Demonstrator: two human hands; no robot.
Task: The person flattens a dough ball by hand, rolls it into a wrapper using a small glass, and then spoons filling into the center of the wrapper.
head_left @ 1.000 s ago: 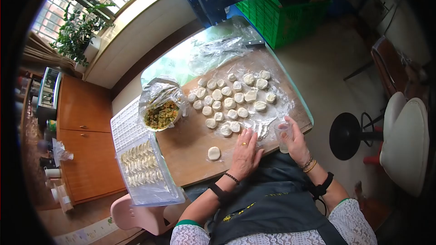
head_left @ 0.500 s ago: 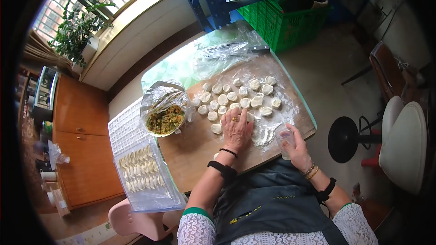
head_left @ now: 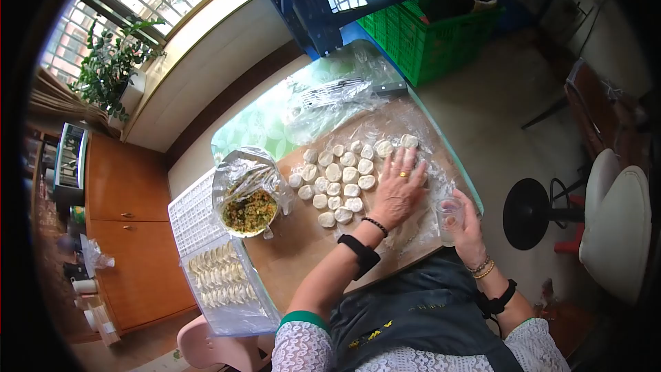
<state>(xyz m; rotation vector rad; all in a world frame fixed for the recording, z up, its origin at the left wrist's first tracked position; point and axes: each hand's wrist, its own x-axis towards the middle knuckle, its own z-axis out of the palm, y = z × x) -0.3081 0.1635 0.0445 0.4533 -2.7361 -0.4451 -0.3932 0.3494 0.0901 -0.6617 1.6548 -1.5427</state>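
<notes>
My left hand (head_left: pixel 397 186) lies flat, fingers spread, on the right side of a cluster of several flattened dough pieces (head_left: pixel 341 179) on a floured wooden board (head_left: pixel 296 255). It covers some pieces; whether it grips one is hidden. My right hand (head_left: pixel 465 224) is wrapped around a small clear plastic cup (head_left: pixel 449 215) standing at the board's right edge. A ring sits on the left hand, and bracelets on both wrists.
A foil-lined bowl of green filling (head_left: pixel 246 208) stands left of the dough. A tray of finished dumplings (head_left: pixel 220 277) lies at the near left. Crumpled plastic wrap (head_left: pixel 323 100) covers the far table. A green crate (head_left: pixel 427 21), black stool (head_left: pixel 527 213) and white chair (head_left: pixel 616 227) stand around.
My left hand has reached from the board's near edge forward and right, across the dough pieces to their far right side. The right hand stays on the cup.
</notes>
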